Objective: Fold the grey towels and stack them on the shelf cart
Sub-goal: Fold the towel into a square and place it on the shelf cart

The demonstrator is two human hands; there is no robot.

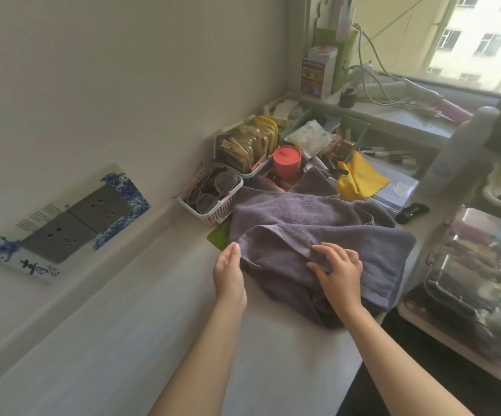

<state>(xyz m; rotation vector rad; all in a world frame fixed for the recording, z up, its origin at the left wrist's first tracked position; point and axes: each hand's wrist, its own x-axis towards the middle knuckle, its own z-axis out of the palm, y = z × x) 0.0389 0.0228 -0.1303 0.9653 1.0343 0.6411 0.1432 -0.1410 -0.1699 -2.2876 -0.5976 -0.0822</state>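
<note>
The right hand [337, 273] lies with fingers curled, bunching a fold of the grey towel [318, 235] heaped on the white counter [153, 325]. The left hand [229, 273], fingers straight, touches its edge. The towel's lower folds are hidden; brush writing on the socket plate [63, 226] is unreadable.

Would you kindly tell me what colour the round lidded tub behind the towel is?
Coral pink: the round lidded tub, seen in the head view.
</note>
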